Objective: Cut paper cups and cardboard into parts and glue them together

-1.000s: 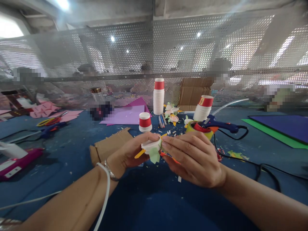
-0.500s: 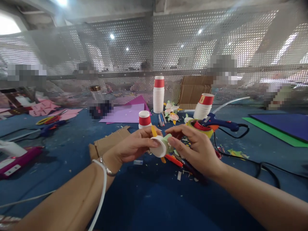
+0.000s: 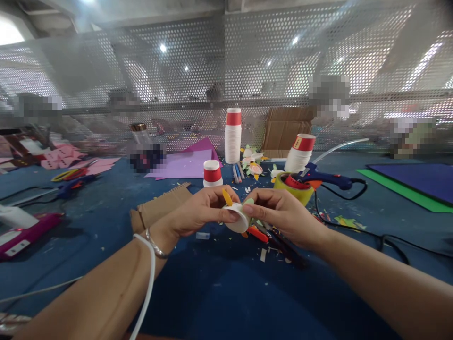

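My left hand is closed around a small white paper-cup piece, its round opening tilted toward me. An orange paper strip sticks up from the cup piece, and a bit of orange shows below it. With thumb and fingers together, my right hand pinches a pale green paper piece against the cup piece's right rim. Its fingers partly hide the green paper. Under my hands lies a red-orange tool, partly covered, among paper scraps.
Behind stand a red-and-white cup and two cup stacks. A blue glue gun rests on a yellow tape roll, its black cord trailing right. Cardboard lies left, near a purple power strip.
My right hand has closed in, its fingers now pressing the green paper to the cup piece's rim. The cup piece has turned slightly in my left hand.
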The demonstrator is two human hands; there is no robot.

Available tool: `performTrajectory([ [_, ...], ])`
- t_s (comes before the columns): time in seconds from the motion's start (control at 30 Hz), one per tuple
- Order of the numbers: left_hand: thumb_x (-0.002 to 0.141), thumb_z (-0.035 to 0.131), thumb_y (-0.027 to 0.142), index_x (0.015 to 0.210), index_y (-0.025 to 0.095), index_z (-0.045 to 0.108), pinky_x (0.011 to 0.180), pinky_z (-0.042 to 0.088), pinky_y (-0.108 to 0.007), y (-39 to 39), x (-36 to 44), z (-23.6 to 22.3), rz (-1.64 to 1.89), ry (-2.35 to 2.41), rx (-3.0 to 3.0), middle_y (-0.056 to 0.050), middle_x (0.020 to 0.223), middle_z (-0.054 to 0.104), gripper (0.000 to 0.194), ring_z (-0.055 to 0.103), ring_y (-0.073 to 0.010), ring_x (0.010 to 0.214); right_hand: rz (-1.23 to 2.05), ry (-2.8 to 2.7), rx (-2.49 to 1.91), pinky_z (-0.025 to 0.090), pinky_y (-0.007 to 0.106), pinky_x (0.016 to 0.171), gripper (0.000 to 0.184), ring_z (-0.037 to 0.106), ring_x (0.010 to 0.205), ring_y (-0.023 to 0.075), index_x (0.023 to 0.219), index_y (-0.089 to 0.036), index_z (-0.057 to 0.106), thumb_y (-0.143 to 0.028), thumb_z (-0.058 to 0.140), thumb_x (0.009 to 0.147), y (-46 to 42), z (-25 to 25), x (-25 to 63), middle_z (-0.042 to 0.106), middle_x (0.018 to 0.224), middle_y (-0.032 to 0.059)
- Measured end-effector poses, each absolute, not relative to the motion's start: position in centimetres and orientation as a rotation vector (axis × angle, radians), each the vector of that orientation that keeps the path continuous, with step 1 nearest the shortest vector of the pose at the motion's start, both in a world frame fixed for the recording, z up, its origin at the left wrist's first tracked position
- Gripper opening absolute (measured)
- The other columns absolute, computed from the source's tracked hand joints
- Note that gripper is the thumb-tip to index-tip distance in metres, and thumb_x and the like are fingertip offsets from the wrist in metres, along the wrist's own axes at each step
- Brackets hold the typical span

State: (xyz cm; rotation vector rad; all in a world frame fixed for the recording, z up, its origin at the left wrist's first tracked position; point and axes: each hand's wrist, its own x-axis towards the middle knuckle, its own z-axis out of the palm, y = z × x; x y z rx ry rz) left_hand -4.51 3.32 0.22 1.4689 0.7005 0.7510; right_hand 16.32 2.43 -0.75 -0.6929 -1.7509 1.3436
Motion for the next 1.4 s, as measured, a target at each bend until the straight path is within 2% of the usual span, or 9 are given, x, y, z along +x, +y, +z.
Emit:
performTrajectory([
  [0.23, 0.073, 0.080, 0.022, 0.084, 0.018, 0.063, 0.071, 0.042, -0.027, 3.4, -4.5, 0.3, 0.730, 0.688, 1.474, 0.001, 0.080, 0.062, 0.020, 0.058, -0.0129, 0.076, 1.518, -1.683, -0.659, 0.047, 0.026, 0.063, 0.028, 0.061, 0.065, 0.0119, 0.076, -0.017, 0.063, -0.043, 0.074, 0.083, 2.6, -1.0, 16.4, 0.065, 0.072, -0.0001],
  [0.43, 0.069, 0.084, 0.025, 0.084, 0.018, 0.061, 0.062, 0.038, -0.024, 3.6, -4.4, 0.1, 0.807, 0.696, 1.419, 0.003, 0.076, 0.062, 0.028, 0.054, -0.0103, 0.068, 1.453, -1.634, -0.703, 0.038, 0.024, 0.065, 0.032, 0.050, 0.067, 0.0092, 0.079, -0.017, 0.067, -0.048, 0.067, 0.088, 3.1, -1.5, 16.8, 0.059, 0.073, -0.0014],
  [0.57, 0.068, 0.084, 0.022, 0.081, 0.017, 0.061, 0.057, 0.035, -0.023, 3.7, -4.3, 0.0, 0.862, 0.673, 1.346, 0.003, 0.072, 0.063, 0.027, 0.052, -0.0087, 0.062, 1.473, -1.609, -0.701, 0.036, 0.026, 0.065, 0.029, 0.048, 0.069, 0.0100, 0.081, -0.017, 0.069, -0.046, 0.071, 0.086, 3.3, -1.4, 17.0, 0.059, 0.076, -0.0004],
  [1.0, 0.068, 0.084, 0.018, 0.082, 0.018, 0.063, 0.063, 0.043, -0.022, 3.8, -3.6, -0.4, 0.939, 0.628, 1.166, 0.002, 0.073, 0.068, 0.025, 0.060, -0.0103, 0.067, 1.592, -1.504, -0.645, 0.036, 0.024, 0.065, 0.023, 0.048, 0.066, 0.0080, 0.076, -0.018, 0.067, -0.037, 0.077, 0.081, 3.8, -1.7, 17.0, 0.059, 0.073, -0.0028],
  [1.17, 0.065, 0.085, 0.016, 0.081, 0.018, 0.065, 0.067, 0.044, -0.024, 3.7, -3.3, -0.4, 0.966, 0.659, 1.061, 0.002, 0.075, 0.069, 0.026, 0.062, -0.0121, 0.070, 1.606, -1.466, -0.649, 0.037, 0.025, 0.065, 0.025, 0.049, 0.067, 0.0093, 0.074, -0.018, 0.066, -0.041, 0.077, 0.080, 3.9, -1.7, 17.0, 0.059, 0.073, -0.0021],
  [1.4, 0.067, 0.084, 0.021, 0.076, 0.015, 0.071, 0.072, 0.045, -0.024, 3.8, -2.5, -0.5, 1.127, 0.715, 1.041, 0.000, 0.077, 0.067, 0.016, 0.058, -0.0116, 0.074, 1.492, -1.518, -0.760, 0.037, 0.027, 0.065, 0.027, 0.047, 0.068, 0.0103, 0.080, -0.020, 0.069, -0.044, 0.080, 0.075, 3.8, -1.7, 16.7, 0.057, 0.076, -0.0022],
])
